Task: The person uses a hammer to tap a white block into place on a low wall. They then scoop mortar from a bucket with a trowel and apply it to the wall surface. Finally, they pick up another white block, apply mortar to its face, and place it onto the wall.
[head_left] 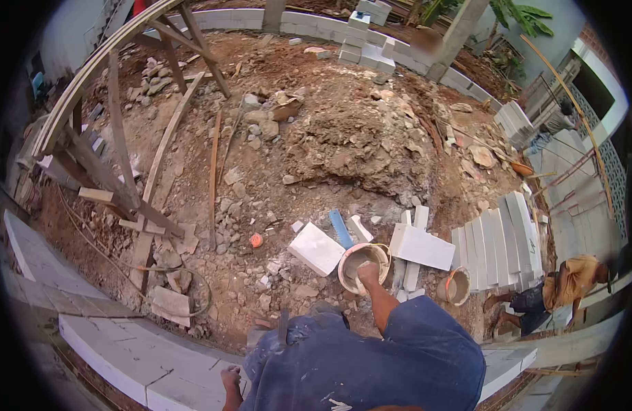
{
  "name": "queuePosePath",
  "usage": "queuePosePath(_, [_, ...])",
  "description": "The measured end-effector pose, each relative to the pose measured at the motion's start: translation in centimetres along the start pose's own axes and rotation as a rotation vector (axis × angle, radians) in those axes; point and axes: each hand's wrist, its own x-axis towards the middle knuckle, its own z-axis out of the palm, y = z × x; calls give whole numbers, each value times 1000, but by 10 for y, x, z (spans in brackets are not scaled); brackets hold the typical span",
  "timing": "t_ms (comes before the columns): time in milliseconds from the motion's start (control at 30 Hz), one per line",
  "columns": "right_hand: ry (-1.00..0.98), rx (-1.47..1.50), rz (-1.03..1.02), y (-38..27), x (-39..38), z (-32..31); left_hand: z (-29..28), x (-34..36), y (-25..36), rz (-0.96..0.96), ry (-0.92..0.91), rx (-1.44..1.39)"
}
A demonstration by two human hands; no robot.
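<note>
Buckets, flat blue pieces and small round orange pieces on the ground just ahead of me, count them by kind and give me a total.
Buckets: 2
Flat blue piece: 1
Small round orange piece: 1
Total: 4

Round grey bucket (343, 272) on brown dirt ground (295, 281), right hand (369, 272) at its mouth. Flat white rectangular block (317, 248) just left; flat blue strip (340, 228) just beyond. Right: white oblong block (422, 246) across narrower white blocks (411, 275), then smaller round grey bucket (465, 288), before upright white slab row (497, 246). Brown rubble mound (357, 151) behind everything.
</note>
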Motion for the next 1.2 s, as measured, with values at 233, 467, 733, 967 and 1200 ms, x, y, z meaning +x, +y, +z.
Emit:
queuePosePath(233, [-354, 199, -344, -309, -129, -3, -17, 93, 135, 98, -182, 31])
queuePosePath(467, [-506, 41, -152, -286, -160, 95, -99, 150, 139, 83, -156, -64])
queuePosePath(733, [-620, -160, -13, -370, -105, 120, -178, 167, 46, -178, 34, -351])
queuePosePath(967, [-882, -139, -409, -483, -32, 245, -265, 164, 80, -209, 622, -327])
queuePosePath(1200, [-1021, 33, -551, -744, -4, 289, -311, 132, 144, -258, 959, -452])
